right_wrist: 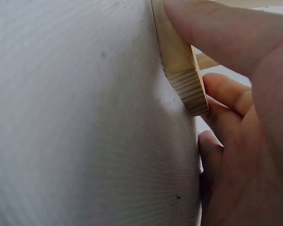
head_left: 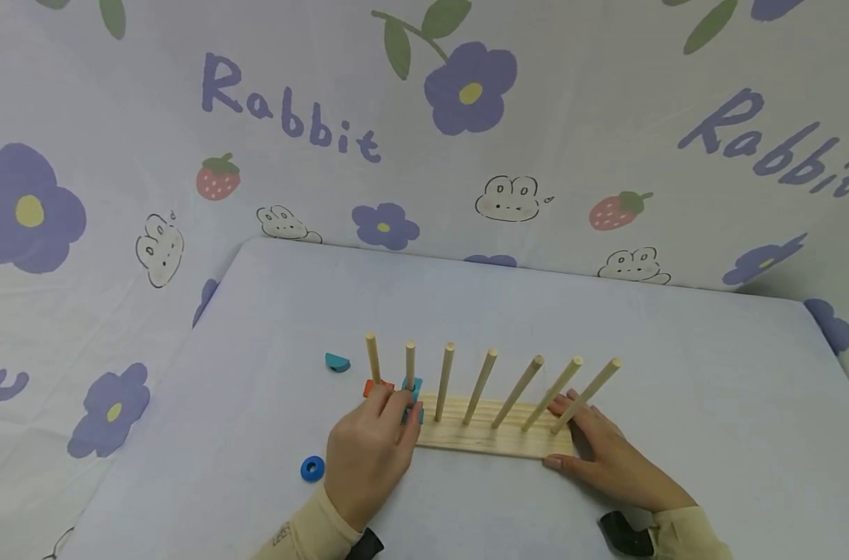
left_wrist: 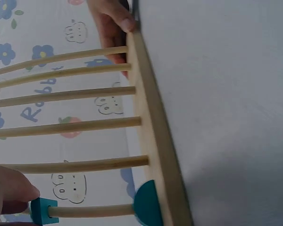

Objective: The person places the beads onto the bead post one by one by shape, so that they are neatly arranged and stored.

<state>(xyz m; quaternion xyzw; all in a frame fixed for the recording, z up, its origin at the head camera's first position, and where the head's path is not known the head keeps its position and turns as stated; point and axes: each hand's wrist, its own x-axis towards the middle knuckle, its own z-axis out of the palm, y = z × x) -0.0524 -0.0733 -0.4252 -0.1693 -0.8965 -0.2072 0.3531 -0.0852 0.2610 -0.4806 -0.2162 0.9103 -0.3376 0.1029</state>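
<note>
Seven pegs (head_left: 480, 386) stand in a row on one wooden base (head_left: 494, 442), whose long axis runs left to right across a white bench (head_left: 676, 373). Near the left end, the left hand (head_left: 372, 451) is closed to a pinch, thumb and fingertips holding a teal block (left_wrist: 45, 210) that is threaded high on the second peg from the left. Straight down that same peg, a teal half-disc (left_wrist: 148, 205) sits at the foot against the base; bare peg separates the two. The left hand is the nearer to both. The right hand (head_left: 595, 443) grips the base's right end, thumb at the near edge, fingers behind.

Counted: one teal block, one half-disc on the peg, one orange piece (head_left: 369, 387) by the leftmost peg, partly hidden by the left hand, and, lying loose left of the base, one blue ring (head_left: 312, 469) and one loose half-disc (head_left: 337, 362).
</note>
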